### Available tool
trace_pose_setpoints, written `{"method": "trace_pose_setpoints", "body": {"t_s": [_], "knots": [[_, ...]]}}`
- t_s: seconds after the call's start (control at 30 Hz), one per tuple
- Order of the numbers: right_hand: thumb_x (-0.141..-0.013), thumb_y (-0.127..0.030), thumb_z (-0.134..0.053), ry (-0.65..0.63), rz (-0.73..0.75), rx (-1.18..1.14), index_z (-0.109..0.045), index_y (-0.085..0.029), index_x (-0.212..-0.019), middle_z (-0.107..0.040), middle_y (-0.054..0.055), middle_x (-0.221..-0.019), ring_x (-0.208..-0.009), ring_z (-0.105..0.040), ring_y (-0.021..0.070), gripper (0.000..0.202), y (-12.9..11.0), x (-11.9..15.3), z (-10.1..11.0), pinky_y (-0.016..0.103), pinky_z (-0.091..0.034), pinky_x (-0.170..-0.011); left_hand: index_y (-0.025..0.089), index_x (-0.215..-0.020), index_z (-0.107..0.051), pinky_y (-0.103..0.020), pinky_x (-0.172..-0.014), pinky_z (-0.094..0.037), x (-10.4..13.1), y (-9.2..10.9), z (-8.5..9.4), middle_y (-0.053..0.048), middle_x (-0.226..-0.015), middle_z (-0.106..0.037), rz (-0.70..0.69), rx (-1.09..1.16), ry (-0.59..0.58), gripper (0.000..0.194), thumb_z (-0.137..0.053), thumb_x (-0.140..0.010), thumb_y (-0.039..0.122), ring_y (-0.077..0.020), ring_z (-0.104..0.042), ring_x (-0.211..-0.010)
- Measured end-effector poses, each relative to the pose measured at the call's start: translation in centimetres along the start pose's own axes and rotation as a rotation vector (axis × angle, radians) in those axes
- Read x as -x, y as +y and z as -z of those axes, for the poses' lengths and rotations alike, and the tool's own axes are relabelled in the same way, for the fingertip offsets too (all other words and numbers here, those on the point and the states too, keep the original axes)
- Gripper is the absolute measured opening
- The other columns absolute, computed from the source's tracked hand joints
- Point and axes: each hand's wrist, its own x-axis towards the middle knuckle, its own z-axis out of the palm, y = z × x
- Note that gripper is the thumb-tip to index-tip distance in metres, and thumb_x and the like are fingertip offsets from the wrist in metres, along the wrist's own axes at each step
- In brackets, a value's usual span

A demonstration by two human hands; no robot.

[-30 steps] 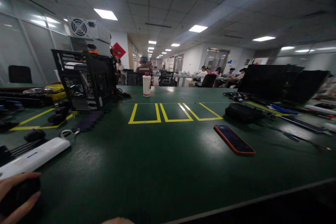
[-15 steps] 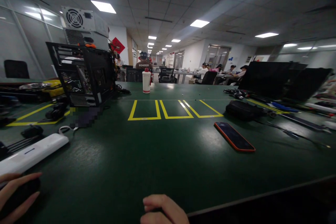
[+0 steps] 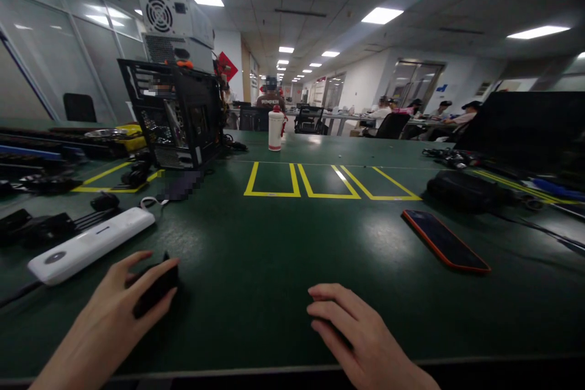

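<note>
My left hand (image 3: 119, 298) grips a small black object (image 3: 156, 287) at the lower left, with fingers and thumb around its sides; a short pointed piece sticks up from it. Its exact kind is hard to make out. Beyond that hand lies a white power strip (image 3: 98, 242) on the green table (image 3: 256, 329). My right hand (image 3: 351, 329) is low at right of centre over the table, fingers loosely bent and slightly apart, with nothing in it. A phone (image 3: 443, 241) with an orange edge rests to its upper right.
Yellow tape outlines (image 3: 272, 194) mark the table's middle. A white bottle (image 3: 275, 129) with a red lid stands behind them. At left is an open black computer case (image 3: 201, 116) with power supplies (image 3: 176, 27) on top. A black pouch (image 3: 466, 190) and monitor (image 3: 521, 125) are at right.
Both hands have come further into view, up and to the right in the picture. The black object has moved with my left hand. The camera view has turned to the left.
</note>
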Motion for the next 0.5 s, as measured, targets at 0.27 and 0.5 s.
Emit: {"method": "trace_pose_setpoints", "body": {"t_s": [0.27, 0.5], "knots": [[-0.080, -0.021, -0.046, -0.260, 0.043, -0.014, -0.052, -0.023, -0.101, -0.054, 0.003, -0.103, -0.095, -0.053, 0.0167, 0.022, 0.1, -5.8, 0.8, 0.036, -0.046, -0.083, 0.032, -0.110, -0.049, -0.044, -0.085, -0.042, -6.3, 7.4, -1.3, -0.006, -0.122, -0.033, -0.214, 0.187, -0.162, 0.038, -0.053, -0.073, 0.036, -0.0261, -0.044, -0.103], [-0.073, -0.027, -0.056, -0.091, -0.222, -0.498, -0.044, -0.019, -0.113, -0.051, 0.008, -0.112, -0.102, -0.052, 0.0183, 0.042, 5.2, -11.9, -3.6, 0.037, -0.045, -0.086, 0.027, -0.108, -0.050, -0.045, -0.085, -0.040, -11.6, 12.2, -5.4, -0.008, -0.117, -0.038, -0.289, 0.373, -0.199, 0.042, -0.060, -0.068, 0.031, -0.0283, -0.042, -0.106]]}}
